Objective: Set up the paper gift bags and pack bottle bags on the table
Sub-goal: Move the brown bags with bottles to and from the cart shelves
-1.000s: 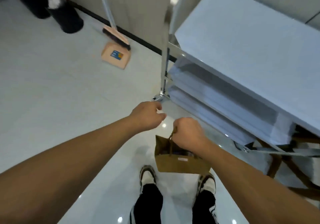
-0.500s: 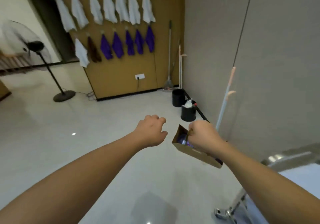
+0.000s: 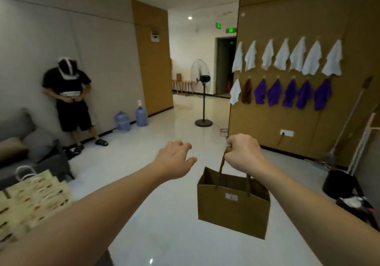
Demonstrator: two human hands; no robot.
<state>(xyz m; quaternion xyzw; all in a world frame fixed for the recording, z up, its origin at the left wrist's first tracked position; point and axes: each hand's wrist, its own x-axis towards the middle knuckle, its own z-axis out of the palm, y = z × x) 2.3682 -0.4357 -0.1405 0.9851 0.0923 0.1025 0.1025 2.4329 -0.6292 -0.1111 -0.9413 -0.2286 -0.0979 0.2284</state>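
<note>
Fingers [image 3: 236,145] of right hand [image 3: 243,154] grip handles; brown paper bag [image 3: 232,208] hangs below.

The small brown bag [image 3: 233,208] is matt kraft paper, stiff and smooth, with flat handles of the same matt brown and a little white label. The cream printed gift bags [image 3: 30,204] at the lower left look like paper too, with white cord handles. The pale tiled floor [image 3: 168,214] is glossy and throws back the ceiling lights. White and purple cloths [image 3: 287,76] hang soft and creased on a matt tan wall panel [image 3: 267,126]. The blue water jugs [image 3: 131,115] are translucent plastic. The grey sofa [image 3: 24,142] is matt fabric.
</note>
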